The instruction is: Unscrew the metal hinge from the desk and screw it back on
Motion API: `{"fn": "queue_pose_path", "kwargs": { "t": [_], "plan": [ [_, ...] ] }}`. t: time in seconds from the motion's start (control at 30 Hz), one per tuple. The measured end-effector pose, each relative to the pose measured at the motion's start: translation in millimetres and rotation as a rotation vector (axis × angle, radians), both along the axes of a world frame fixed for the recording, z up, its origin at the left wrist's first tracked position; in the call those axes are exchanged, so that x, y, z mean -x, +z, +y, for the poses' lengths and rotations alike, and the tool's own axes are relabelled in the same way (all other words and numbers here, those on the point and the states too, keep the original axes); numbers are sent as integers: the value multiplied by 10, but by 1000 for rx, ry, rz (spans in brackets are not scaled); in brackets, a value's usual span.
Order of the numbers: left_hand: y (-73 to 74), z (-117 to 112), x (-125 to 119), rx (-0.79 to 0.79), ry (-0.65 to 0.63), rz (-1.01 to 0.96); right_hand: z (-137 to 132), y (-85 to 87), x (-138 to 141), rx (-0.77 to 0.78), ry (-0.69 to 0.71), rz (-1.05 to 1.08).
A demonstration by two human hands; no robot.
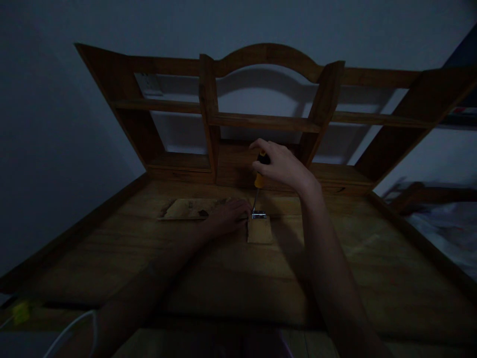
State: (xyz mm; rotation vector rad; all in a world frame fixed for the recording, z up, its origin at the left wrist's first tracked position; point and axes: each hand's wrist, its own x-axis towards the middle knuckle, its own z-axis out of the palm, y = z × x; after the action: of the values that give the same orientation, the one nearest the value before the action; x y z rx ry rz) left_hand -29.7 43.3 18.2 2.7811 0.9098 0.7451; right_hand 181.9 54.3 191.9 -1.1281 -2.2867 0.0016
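My right hand (278, 161) is closed round the black and yellow handle of a screwdriver (259, 180). The screwdriver stands nearly upright, and its tip meets a small shiny metal hinge (259, 215). That hinge lies at the top edge of a small square wooden block (260, 231). My left hand (233, 214) lies low over a long wooden board (186, 209) with dark, rough patches, its fingertips close to the hinge. Those fingertips are dim, and whether they pinch anything is hidden.
A wooden desk (149, 253) spreads beneath the pieces. At its back rises a shelf unit (264, 121) with several compartments, against a pale wall. A yellow object (21, 312) and a white cable (70, 325) are at the lower left. Crumpled cloth (439, 228) lies beyond the right edge.
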Motion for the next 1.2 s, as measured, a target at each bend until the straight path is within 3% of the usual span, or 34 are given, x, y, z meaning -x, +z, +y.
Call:
{"fn": "queue_pose_path", "kwargs": {
  "t": [1.2],
  "plan": [
    [-76,86,5,-43,-23,-53,-12,11,26,-46,-20,4]
  ]
}}
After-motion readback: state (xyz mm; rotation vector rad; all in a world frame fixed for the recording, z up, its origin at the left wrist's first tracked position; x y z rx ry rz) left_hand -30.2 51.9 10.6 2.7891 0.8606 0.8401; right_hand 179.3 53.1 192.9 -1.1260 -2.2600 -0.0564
